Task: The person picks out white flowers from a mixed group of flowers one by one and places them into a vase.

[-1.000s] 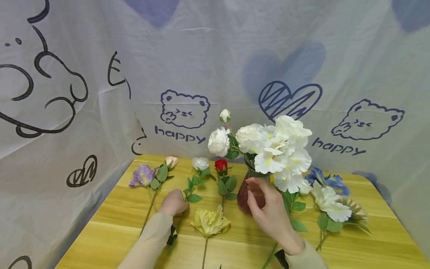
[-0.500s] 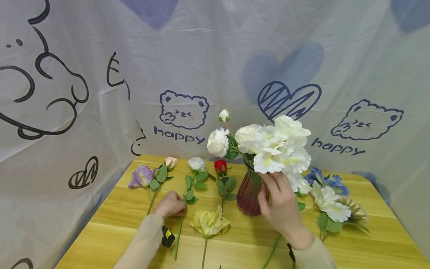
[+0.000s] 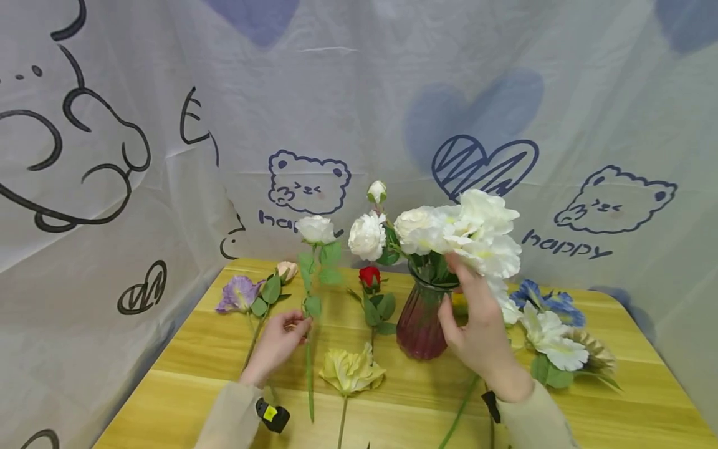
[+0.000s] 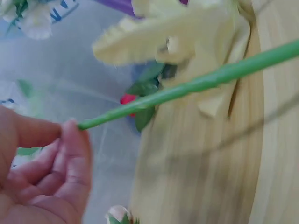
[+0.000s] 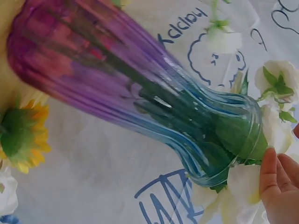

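My left hand (image 3: 277,343) pinches a white rose (image 3: 316,229) by its green stem (image 4: 187,93) between thumb and fingertips. The rose stands upright, its bloom above the table's back edge and leaves above the fingers. My right hand (image 3: 479,330) is raised beside the glass vase (image 3: 423,324), its fingertips at the white petals drooping over the rim; the thumb stands apart. Ribbed, purple-pink below and clear blue-green at the neck, the vase (image 5: 140,93) has several stems inside. A bunch of white flowers (image 3: 482,231) leans out to the right, and a white peony (image 3: 367,237) to the left.
On the wooden table (image 3: 185,393) lie a purple flower (image 3: 238,293), a peach rosebud (image 3: 287,270), a red rose (image 3: 369,276) and a yellow flower (image 3: 351,372). Blue flowers (image 3: 552,305) and a white flower (image 3: 552,337) lie right. A printed curtain (image 3: 364,112) hangs behind.
My left hand has lifted the white rose from the table to upright. My right hand has moved up to the white petals at the vase rim, and these petals have shifted upward.
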The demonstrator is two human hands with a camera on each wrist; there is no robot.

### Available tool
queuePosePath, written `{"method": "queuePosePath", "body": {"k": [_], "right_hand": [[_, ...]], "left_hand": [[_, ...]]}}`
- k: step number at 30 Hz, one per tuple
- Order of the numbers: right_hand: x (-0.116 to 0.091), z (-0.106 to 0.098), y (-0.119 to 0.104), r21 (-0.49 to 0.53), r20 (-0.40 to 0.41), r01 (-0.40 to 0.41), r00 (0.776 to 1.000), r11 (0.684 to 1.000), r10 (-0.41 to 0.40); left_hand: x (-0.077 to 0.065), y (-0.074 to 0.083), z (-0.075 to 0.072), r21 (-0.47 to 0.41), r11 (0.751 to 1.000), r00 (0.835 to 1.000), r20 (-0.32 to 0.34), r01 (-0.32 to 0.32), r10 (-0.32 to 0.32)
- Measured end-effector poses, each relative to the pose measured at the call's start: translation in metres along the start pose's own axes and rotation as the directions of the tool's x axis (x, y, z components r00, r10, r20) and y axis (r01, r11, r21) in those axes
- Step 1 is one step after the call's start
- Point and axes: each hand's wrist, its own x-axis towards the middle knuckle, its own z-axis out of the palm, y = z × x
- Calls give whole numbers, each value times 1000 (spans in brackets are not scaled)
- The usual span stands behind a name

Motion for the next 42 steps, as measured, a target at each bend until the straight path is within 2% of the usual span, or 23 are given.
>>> {"method": "queuePosePath", "body": {"k": [4, 6, 8, 11, 14, 18, 20, 22, 27, 31, 36, 40, 42], "right_hand": [[3, -2, -1, 52, -14, -48, 999, 997, 49], [4, -3, -2, 79, -14, -67, 998, 995, 68], [5, -4, -2, 98, -16, -83, 996, 992, 85], [5, -4, -3, 124, -20, -106, 994, 987, 109], [6, -4, -2, 148, -24, -135, 990, 980, 140], [7, -6, -2, 186, -27, -172, 983, 967, 180], [8, -7, -2, 203, -27, -186, 980, 961, 196], [9, -8, -3, 212, -27, -197, 978, 957, 207], [10, -9, -4, 229, -6, -240, 969, 943, 248], [10, -10, -4, 243, 13, -275, 960, 930, 280], [9, -9, -3, 239, 21, -286, 957, 928, 290], [9, -9, -2, 238, 23, -296, 954, 925, 300], [9, -10, -3, 242, 22, -300, 953, 923, 304]], "left_hand": [[-11, 10, 4, -81, 991, 990, -100, -111, 102], [-17, 15, 7, -118, 976, 976, -139, -183, 167], [-23, 21, 10, -154, 952, 956, -177, -263, 235], [-29, 31, 16, -191, 902, 911, -227, -388, 343], [-34, 44, 22, -198, 843, 856, -261, -500, 446], [-37, 64, 32, -203, 761, 782, -269, -616, 562], [-37, 74, 36, -204, 727, 752, -265, -655, 604], [-35, 83, 42, -215, 704, 734, -261, -677, 627], [-30, 106, 54, -252, 670, 716, -283, -698, 639], [-25, 126, 61, -251, 636, 682, -336, -730, 650], [-20, 151, 62, -273, 593, 649, -418, -757, 636], [-17, 168, 62, -308, 535, 615, -464, -787, 638], [-14, 176, 62, -308, 507, 592, -476, -805, 651]]}}
